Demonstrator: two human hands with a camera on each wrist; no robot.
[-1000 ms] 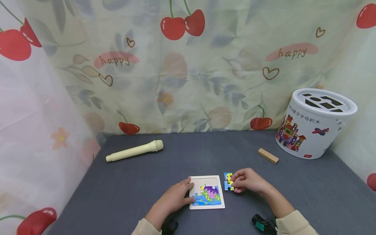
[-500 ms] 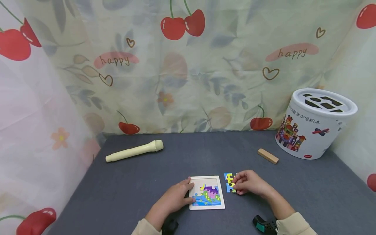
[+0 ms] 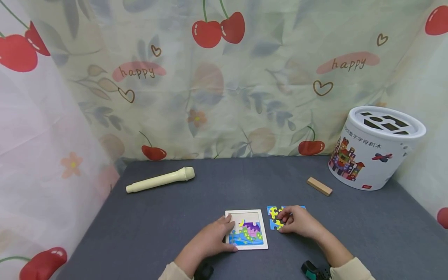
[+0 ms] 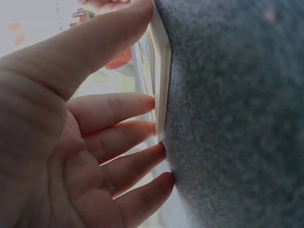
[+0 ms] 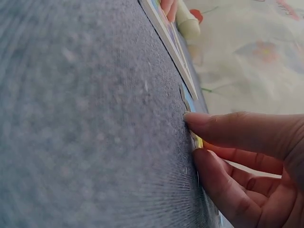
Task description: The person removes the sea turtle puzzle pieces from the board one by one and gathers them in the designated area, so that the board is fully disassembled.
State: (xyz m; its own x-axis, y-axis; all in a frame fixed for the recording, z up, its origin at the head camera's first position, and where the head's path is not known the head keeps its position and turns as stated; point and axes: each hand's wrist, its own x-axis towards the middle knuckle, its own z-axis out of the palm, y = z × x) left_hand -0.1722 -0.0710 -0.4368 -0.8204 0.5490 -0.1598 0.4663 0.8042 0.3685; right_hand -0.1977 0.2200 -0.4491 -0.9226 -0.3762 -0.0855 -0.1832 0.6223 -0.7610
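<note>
The piece (image 3: 274, 224) my right hand (image 3: 299, 222) pinched risked slipping, being thin, while my spread left hand (image 3: 211, 238) touched the frame (image 3: 263, 230).

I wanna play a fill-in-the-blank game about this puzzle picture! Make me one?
1. The ____ hand touches the tray.
2. The pieces beside the other hand are mainly blue and ____.
3. The main colour of the bucket is ____.
4. The English word on the curtain is ____.

Missing words: left; yellow; white; happy.
</note>
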